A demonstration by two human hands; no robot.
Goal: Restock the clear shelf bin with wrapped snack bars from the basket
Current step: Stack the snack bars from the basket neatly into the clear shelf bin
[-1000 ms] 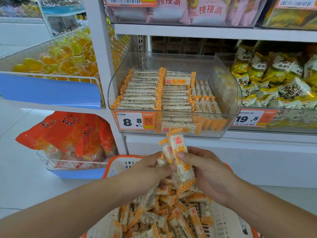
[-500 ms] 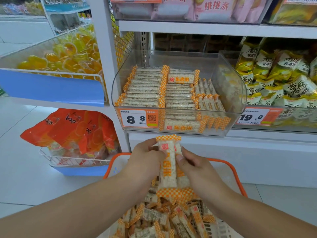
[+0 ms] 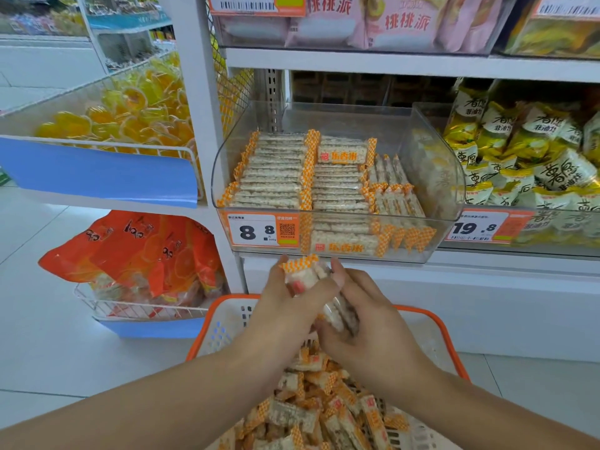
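Just below the clear shelf bin (image 3: 337, 190), you are now raising a small bunch of snack bars (image 3: 311, 280), higher than half a second ago. Your left hand (image 3: 285, 306) and right hand (image 3: 360, 316) are both clamping it above the basket (image 3: 431, 323), nearing the bin's front lip.
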